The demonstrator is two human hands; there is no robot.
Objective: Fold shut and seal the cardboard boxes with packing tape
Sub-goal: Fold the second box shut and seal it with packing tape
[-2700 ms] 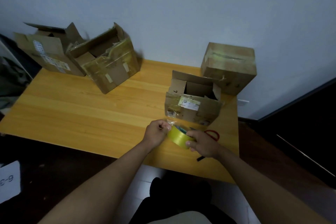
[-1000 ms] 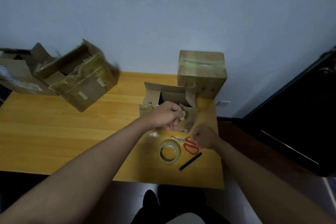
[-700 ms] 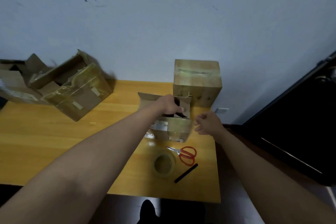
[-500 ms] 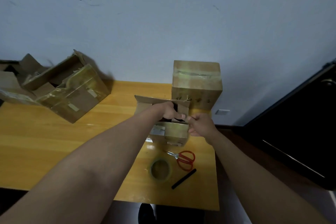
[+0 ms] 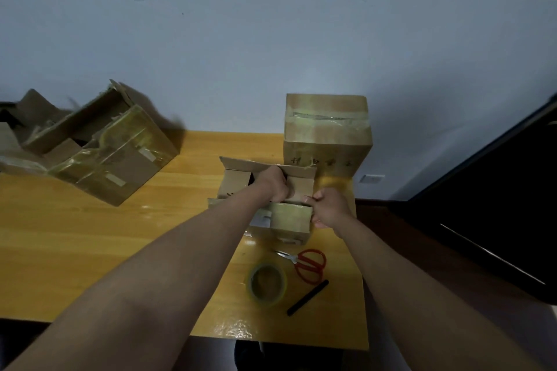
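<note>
Four cardboard boxes on the desk: a small open box at centre, a taped box at one o'clock, a large open box and a further open box at ten o'clock. One tape roll, one pair of scissors, one black marker at five o'clock. Two hands

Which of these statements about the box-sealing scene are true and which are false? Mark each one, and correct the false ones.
1. The tape roll lies on the table. True.
2. The right hand holds the scissors. False: they lie on the table; that hand grips the small open box.
3. The tall box by the wall is taped shut. True.
4. The left hand rests on the tape roll. False: it is at the small box's flaps.
</note>
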